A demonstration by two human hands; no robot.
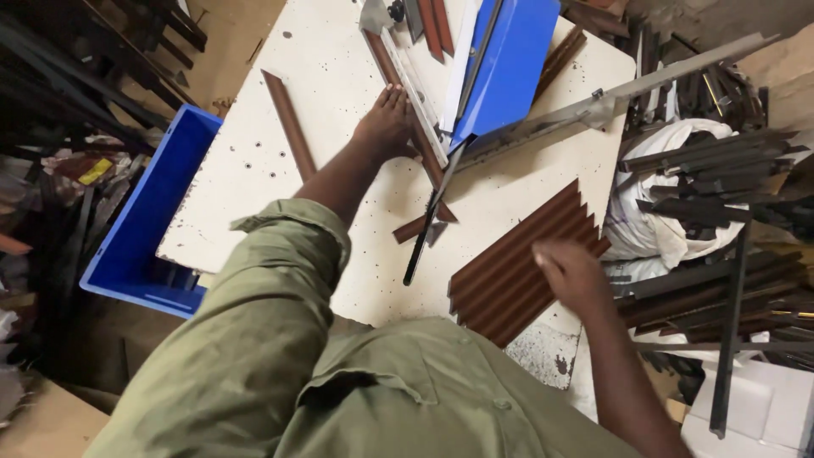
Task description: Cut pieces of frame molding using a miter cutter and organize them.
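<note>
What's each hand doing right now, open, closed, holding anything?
Left hand: open, pressed flat on a brown strip beside the cutter.
Right hand: blurred over the brown strip stack; grip cannot be told.

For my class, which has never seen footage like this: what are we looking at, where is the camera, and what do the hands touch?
One camera sits on a person's head, looking down past an olive shirt. On the white worktable stands a blue cutter with a long lever. The left hand presses flat on a brown strip lying against the cutter. The right hand, blurred, is over a fanned stack of brown strips; whether it grips one is unclear. A blue crate sits beside the table.
</note>
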